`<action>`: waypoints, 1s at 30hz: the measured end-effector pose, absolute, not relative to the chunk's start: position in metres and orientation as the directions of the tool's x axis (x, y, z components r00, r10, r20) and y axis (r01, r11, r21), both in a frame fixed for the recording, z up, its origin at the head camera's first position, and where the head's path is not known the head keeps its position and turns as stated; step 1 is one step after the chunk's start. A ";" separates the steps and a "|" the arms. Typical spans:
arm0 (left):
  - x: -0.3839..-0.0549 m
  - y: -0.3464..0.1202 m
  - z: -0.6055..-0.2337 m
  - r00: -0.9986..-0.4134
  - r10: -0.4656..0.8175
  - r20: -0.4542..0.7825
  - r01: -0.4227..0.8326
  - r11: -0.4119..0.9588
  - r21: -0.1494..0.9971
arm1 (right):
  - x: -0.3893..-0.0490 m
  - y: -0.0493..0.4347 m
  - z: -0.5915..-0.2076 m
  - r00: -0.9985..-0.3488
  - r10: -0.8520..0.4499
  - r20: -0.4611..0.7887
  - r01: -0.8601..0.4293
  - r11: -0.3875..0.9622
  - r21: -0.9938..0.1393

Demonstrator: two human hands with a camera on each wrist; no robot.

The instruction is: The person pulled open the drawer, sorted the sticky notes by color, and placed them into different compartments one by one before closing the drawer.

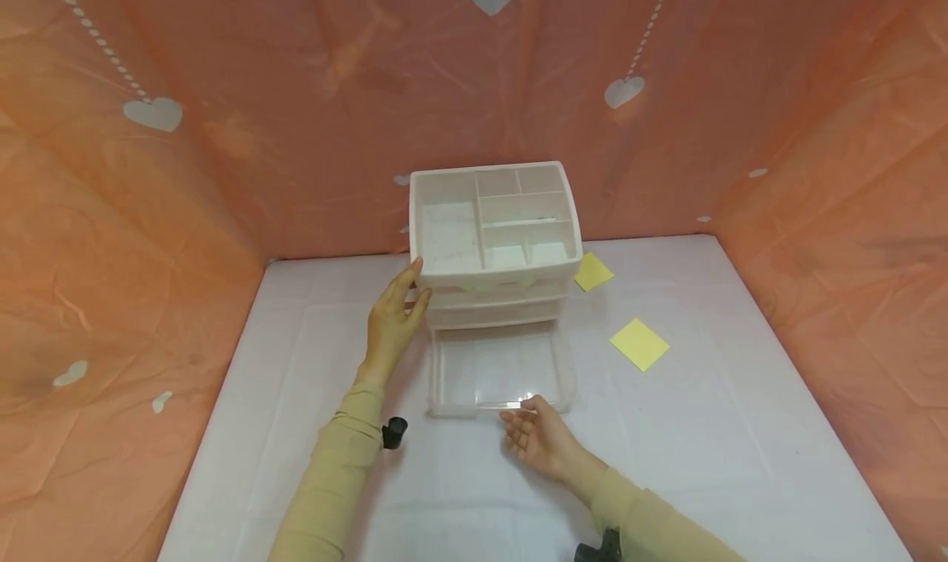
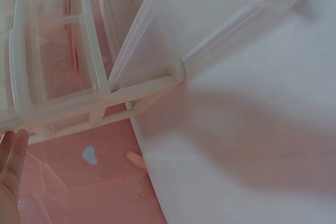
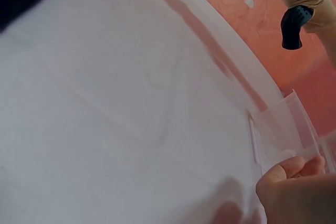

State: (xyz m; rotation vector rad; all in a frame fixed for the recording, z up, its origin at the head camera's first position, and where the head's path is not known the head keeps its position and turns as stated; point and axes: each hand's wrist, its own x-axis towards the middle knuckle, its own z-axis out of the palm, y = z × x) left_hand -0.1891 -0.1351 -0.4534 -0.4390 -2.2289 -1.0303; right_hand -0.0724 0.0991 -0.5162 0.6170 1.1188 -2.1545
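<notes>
A small white plastic drawer unit (image 1: 498, 286) stands at the back of the table, its top divided into compartments. Its clear bottom drawer (image 1: 494, 369) is pulled far out toward me. My left hand (image 1: 392, 323) rests on the unit's left front corner with fairly straight fingers; only its fingertips (image 2: 14, 153) show in the left wrist view. With thumb and curled fingers my right hand (image 1: 544, 443) pinches the drawer's front edge, right of its middle. In the right wrist view that hand (image 3: 294, 187) partly hides the clear drawer front (image 3: 286, 124). No contents are visible in the drawer.
Two yellow paper squares lie right of the unit: one paper square (image 1: 640, 345) on the table, another square (image 1: 593, 272) close against the unit's side. Orange sheeting (image 1: 355, 118) with pale hearts walls the white table (image 1: 711, 430) at the back and sides.
</notes>
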 end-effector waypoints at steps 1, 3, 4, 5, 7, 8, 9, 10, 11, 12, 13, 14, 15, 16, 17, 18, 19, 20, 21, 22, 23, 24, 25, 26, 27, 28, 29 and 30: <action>-0.189 -0.135 -0.453 -0.743 0.033 0.669 0.531 0.638 0.557 | -0.072 0.099 -0.516 -0.692 -0.317 -0.648 0.713 -0.439 -0.546; -0.189 -0.135 -0.453 -0.744 0.032 0.668 0.529 0.638 0.559 | -0.072 0.100 -0.516 -0.693 -0.322 -0.645 0.714 -0.434 -0.550; -0.189 -0.135 -0.453 -0.745 0.030 0.666 0.527 0.638 0.561 | -0.073 0.100 -0.516 -0.693 -0.321 -0.645 0.714 -0.432 -0.552; -0.189 -0.135 -0.453 -0.746 0.029 0.665 0.525 0.640 0.561 | -0.073 0.100 -0.515 -0.692 -0.319 -0.648 0.714 -0.432 -0.550; -0.189 -0.135 -0.453 -0.748 0.030 0.663 0.523 0.641 0.562 | -0.073 0.101 -0.515 -0.691 -0.315 -0.651 0.715 -0.429 -0.552; -0.189 -0.135 -0.453 -0.749 0.031 0.662 0.522 0.643 0.561 | -0.073 0.101 -0.514 -0.690 -0.313 -0.653 0.716 -0.429 -0.551; -0.189 -0.135 -0.452 -0.749 0.032 0.661 0.522 0.644 0.560 | -0.073 0.102 -0.514 -0.689 -0.310 -0.655 0.717 -0.429 -0.550; -0.188 -0.135 -0.452 -0.750 0.032 0.660 0.520 0.646 0.559 | -0.073 0.102 -0.514 -0.688 -0.311 -0.656 0.717 -0.431 -0.547; -0.188 -0.135 -0.452 -0.750 0.034 0.660 0.519 0.648 0.557 | -0.073 0.103 -0.513 -0.687 -0.313 -0.656 0.718 -0.433 -0.545; -0.188 -0.134 -0.451 -0.750 0.036 0.661 0.520 0.650 0.554 | -0.073 0.103 -0.513 -0.687 -0.314 -0.655 0.717 -0.434 -0.545; -0.188 -0.134 -0.451 -0.749 0.038 0.661 0.520 0.652 0.552 | -0.073 0.103 -0.513 -0.688 -0.316 -0.654 0.718 -0.433 -0.546; -0.189 -0.135 -0.451 -0.749 0.039 0.662 0.520 0.654 0.550 | -0.073 0.104 -0.512 -0.688 -0.317 -0.652 0.717 -0.434 -0.545; -0.189 -0.135 -0.450 -0.748 0.040 0.663 0.521 0.654 0.548 | -0.073 0.104 -0.512 -0.689 -0.319 -0.651 0.717 -0.435 -0.545; -0.189 -0.135 -0.450 -0.747 0.041 0.663 0.521 0.655 0.547 | -0.073 0.105 -0.512 -0.690 -0.319 -0.650 0.716 -0.435 -0.547; -0.189 -0.135 -0.450 -0.747 0.044 0.663 0.522 0.656 0.545 | -0.073 0.105 -0.512 -0.690 -0.318 -0.650 0.716 -0.432 -0.549; -0.189 -0.135 -0.450 -0.747 0.045 0.664 0.523 0.656 0.544 | -0.073 0.105 -0.511 -0.691 -0.316 -0.650 0.715 -0.430 -0.551; -0.189 -0.135 -0.450 -0.748 0.046 0.663 0.523 0.655 0.545 | -0.073 0.106 -0.512 -0.691 -0.315 -0.650 0.715 -0.428 -0.553; -0.189 -0.135 -0.450 -0.748 0.045 0.662 0.523 0.654 0.546 | -0.073 0.106 -0.511 -0.690 -0.316 -0.651 0.716 -0.429 -0.551; -0.189 -0.135 -0.450 -0.747 0.046 0.663 0.525 0.651 0.547 | -0.073 0.107 -0.511 -0.690 -0.317 -0.651 0.716 -0.428 -0.551; -0.189 -0.134 -0.450 -0.747 0.047 0.663 0.527 0.650 0.548 | -0.073 0.107 -0.511 -0.689 -0.318 -0.651 0.717 -0.427 -0.551; -0.189 -0.134 -0.450 -0.746 0.047 0.665 0.528 0.649 0.547 | -0.073 0.108 -0.511 -0.688 -0.320 -0.651 0.719 -0.425 -0.550; -0.190 -0.134 -0.450 -0.745 0.046 0.665 0.529 0.648 0.548 | -0.073 0.108 -0.510 -0.686 -0.323 -0.652 0.720 -0.425 -0.548; -0.190 -0.134 -0.451 -0.746 0.044 0.665 0.528 0.647 0.550 | -0.073 0.109 -0.510 -0.684 -0.325 -0.653 0.722 -0.426 -0.545; -0.190 -0.134 -0.451 -0.746 0.044 0.665 0.528 0.649 0.548 | -0.073 0.109 -0.510 -0.683 -0.329 -0.653 0.724 -0.426 -0.543; -0.189 -0.134 -0.451 -0.746 0.042 0.665 0.526 0.648 0.550 | -0.073 0.109 -0.510 -0.682 -0.331 -0.652 0.725 -0.425 -0.542; -0.189 -0.134 -0.452 -0.748 0.041 0.663 0.523 0.651 0.550 | -0.073 0.109 -0.510 -0.681 -0.333 -0.652 0.726 -0.427 -0.540; -0.188 -0.134 -0.452 -0.750 0.040 0.660 0.520 0.653 0.551 | -0.073 0.109 -0.510 -0.680 -0.334 -0.653 0.727 -0.427 -0.538; -0.188 -0.135 -0.452 -0.753 0.038 0.657 0.517 0.653 0.554 | -0.073 0.109 -0.510 -0.678 -0.334 -0.654 0.728 -0.428 -0.536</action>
